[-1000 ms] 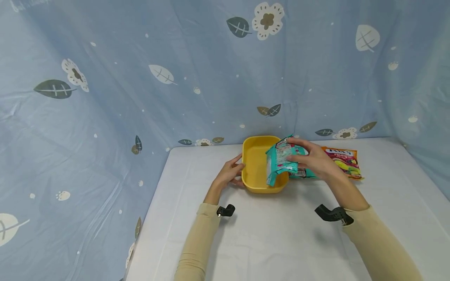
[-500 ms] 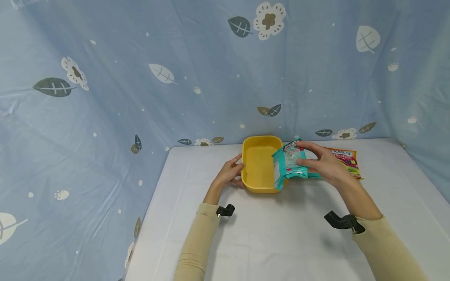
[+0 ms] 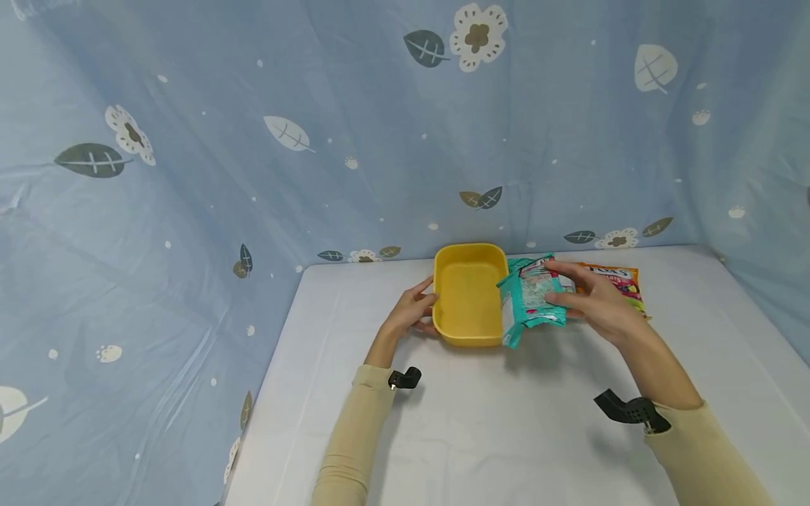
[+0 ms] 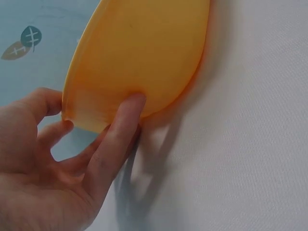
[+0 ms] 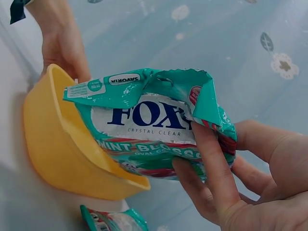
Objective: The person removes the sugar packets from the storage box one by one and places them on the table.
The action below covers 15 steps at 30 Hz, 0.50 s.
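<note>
My right hand (image 3: 595, 306) pinches a turquoise bag of Fox's candy (image 3: 538, 295) between thumb and fingers, just right of the yellow plastic container (image 3: 466, 341). In the right wrist view the bag's front reads FOX'S Crystal Clear, its top edge folded over. A second turquoise bag (image 5: 115, 220) lies lower down, largely hidden behind the held one in the head view. My left hand (image 3: 410, 311) rests against the container's left side; in the left wrist view one straight finger (image 4: 126, 113) presses the outer wall and another digit touches the rim.
An orange Fox's Fruits bag (image 3: 620, 281) lies right of the turquoise ones, partly behind my right hand. Everything stands on a white-covered table (image 3: 493, 429). A blue patterned curtain (image 3: 380, 126) closes off the back and left.
My right hand has carried the turquoise candy bag rightward and slightly nearer, from over the container to beside it. The container and my left hand stay in place.
</note>
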Each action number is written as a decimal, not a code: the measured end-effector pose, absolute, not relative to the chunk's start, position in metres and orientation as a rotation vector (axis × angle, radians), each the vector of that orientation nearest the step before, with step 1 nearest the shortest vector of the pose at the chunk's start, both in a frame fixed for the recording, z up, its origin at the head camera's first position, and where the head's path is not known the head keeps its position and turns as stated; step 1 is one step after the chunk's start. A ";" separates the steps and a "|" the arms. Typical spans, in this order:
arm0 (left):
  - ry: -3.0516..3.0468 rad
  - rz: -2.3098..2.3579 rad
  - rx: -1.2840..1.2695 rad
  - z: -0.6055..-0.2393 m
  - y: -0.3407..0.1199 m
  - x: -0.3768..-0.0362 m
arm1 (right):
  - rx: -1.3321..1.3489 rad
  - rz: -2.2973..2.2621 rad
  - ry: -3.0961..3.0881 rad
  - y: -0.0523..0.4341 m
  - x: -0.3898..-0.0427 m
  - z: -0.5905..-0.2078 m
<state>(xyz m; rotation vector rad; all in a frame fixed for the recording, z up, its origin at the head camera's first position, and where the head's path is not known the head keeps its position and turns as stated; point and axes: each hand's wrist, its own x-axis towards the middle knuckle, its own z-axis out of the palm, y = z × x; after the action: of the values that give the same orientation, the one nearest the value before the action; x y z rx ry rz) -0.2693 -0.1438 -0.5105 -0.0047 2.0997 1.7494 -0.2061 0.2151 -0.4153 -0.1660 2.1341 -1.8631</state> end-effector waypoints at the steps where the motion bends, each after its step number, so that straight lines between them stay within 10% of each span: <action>1: 2.110 1.743 -0.004 -0.511 -0.144 -0.269 | -0.167 -1.868 2.134 0.216 -0.205 -0.416; 15: 2.110 1.741 0.003 -0.513 -0.143 -0.271 | -0.195 -1.951 2.036 0.235 -0.195 -0.425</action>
<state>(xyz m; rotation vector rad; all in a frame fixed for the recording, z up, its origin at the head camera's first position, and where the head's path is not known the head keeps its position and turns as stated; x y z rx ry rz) -0.2706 -0.1431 -0.5128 0.0035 2.1096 1.7412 -0.1949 0.2354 -0.4250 -0.1948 2.0365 -1.9510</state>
